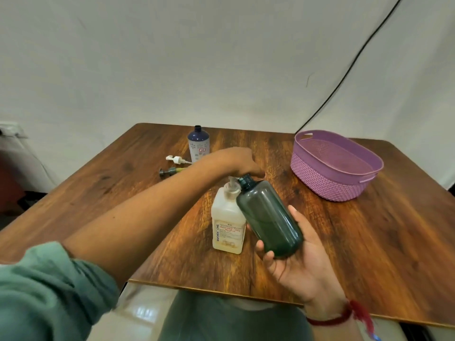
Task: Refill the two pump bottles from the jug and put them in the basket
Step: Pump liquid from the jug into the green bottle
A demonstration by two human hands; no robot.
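Item: dark green bottle, translucent plastic, uncapped. Held tilted above the middle of the desk, open neck raised toward the jug's pump. Judged light for now, stiff-walled and smooth; probably slippery once soaped, and heavier toward the base once filled. Best taken low round the body, where the wall is widest — as here: right hand cupped under the base, fingers and thumb curled round the lower wall.

Jug, cream, labelled, upright just beside the bottle on its left; touching or not, cannot tell. Judged heavier, steady on its flat base, needing no hold while the pump is worked. Pump top covered by left hand, arm reaching across from the near left edge; fingers hidden behind the bottle neck, so whether pressing flat or gripping cannot be told.

Blue bottle, uncapped, upright near the far edge. White pump head and dark pump head lying loose just beside it, toward the left edge.

Basket, purple, woven-look plastic — toward the far right corner, well apart from both hands.
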